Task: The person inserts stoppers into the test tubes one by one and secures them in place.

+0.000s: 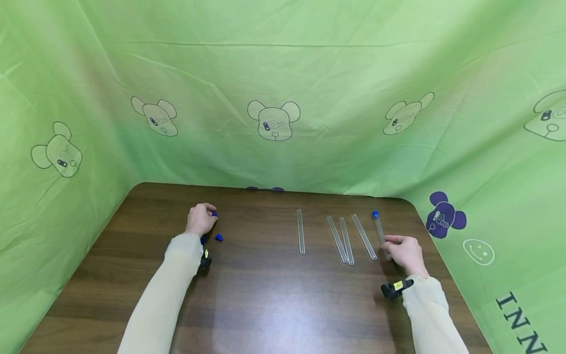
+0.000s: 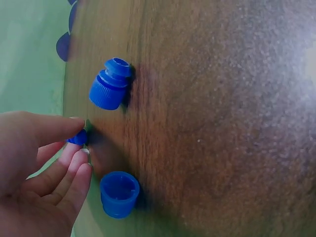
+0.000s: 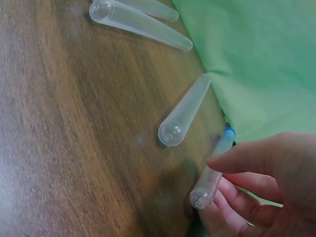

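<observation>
At the left of the table, my left hand [image 1: 201,219] pinches a small blue cap [image 2: 78,137] between thumb and fingertips, which partly cover it. Two more blue caps lie close to that hand: a ribbed one with a stepped plug [image 2: 109,89] and one with its hollow end showing [image 2: 119,192]. On the right side, my right hand [image 1: 404,250] grips a clear test tube [image 1: 379,227] near its rounded lower end, thumb on one side and fingers on the other. A blue cap [image 1: 375,214] closes the far end of this tube.
Several uncapped test tubes lie left of my right hand, one of them [image 1: 300,232] apart near the middle and another [image 1: 364,237] nearest the capped one. Green cloth [image 1: 274,162] with cartoon heads hangs behind and beside the brown wooden table [image 1: 265,300].
</observation>
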Demonstrator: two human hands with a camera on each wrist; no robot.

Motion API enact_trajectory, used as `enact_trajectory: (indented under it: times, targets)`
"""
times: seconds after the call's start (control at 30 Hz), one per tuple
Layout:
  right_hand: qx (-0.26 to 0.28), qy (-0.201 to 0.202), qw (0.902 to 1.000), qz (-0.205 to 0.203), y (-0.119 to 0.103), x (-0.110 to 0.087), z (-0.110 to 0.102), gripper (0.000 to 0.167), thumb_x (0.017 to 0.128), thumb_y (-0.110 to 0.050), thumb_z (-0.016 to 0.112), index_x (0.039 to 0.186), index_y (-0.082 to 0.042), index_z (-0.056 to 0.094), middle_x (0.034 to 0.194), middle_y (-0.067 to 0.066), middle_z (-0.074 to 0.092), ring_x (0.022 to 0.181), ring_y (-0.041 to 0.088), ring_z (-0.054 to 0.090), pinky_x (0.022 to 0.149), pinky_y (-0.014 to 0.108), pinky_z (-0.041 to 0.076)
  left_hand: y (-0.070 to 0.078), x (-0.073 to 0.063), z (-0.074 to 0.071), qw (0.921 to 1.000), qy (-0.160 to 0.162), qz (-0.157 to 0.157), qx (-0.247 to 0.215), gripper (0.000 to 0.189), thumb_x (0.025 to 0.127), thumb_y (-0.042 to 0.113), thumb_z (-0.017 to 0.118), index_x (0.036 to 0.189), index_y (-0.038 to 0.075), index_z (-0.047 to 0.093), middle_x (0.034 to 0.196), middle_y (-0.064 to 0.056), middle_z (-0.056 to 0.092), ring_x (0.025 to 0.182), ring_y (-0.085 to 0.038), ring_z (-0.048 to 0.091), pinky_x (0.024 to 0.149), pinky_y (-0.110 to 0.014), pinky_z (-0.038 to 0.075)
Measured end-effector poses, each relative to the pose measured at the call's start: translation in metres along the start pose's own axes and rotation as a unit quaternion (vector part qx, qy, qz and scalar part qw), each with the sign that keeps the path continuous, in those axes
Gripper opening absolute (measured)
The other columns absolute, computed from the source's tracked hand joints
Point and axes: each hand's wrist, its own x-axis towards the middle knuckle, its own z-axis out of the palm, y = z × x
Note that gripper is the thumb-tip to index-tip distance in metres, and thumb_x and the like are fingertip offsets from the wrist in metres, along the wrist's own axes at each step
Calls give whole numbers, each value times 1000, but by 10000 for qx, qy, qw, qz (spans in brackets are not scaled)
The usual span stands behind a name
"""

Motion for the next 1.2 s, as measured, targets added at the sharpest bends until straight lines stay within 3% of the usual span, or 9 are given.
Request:
enact_trajectory:
  times: [0.1,0.3,0.4,0.63,0.87,1.2]
  targets:
    - [-20,-48,10000,38,0,0,-1,40,90,-13,68,123,10,68,78,7,74,65,13,62,68,32,41,0,-2,0,10000,-18,41,-12,29,94,5,70,122,-3,71,112,-19,71,107,-34,65,93,-47,52]
    - [-36,-122,9998,151,2,0,-2,42,92,-16,68,125,10,66,69,6,71,64,16,64,66,34,42,-1,-5,1,9997,94,210,-108,21,92,0,71,113,-3,75,109,-20,72,103,-35,66,87,-47,54]
    - [-129,-85,9998,141,3,1,-2,41,92,-17,69,123,9,68,77,10,73,76,24,65,70,36,43,-3,-4,2,9995,148,234,-161,19,91,0,72,109,-2,77,105,-19,73,99,-35,67,86,-48,54]
    - [-292,20,9996,32,6,1,-2,39,91,-21,70,120,6,71,117,29,67,111,47,59,87,51,47,-5,-3,3,9986,314,280,-306,16,90,1,75,106,1,78,102,-17,74,96,-34,68,85,-48,54]
    - [-206,-26,9997,91,7,2,-1,45,91,-23,71,124,7,69,125,31,62,117,49,56,92,54,46,-4,-3,3,9948,731,272,-653,24,91,3,73,115,-1,75,103,-17,73,98,-32,67,84,-46,54]
    - [-156,6,9998,160,4,0,-1,45,92,-22,70,126,7,67,121,28,66,113,45,59,85,46,47,-1,-2,5,9936,827,313,-697,25,92,5,73,117,0,75,104,-17,74,98,-32,68,86,-46,54]
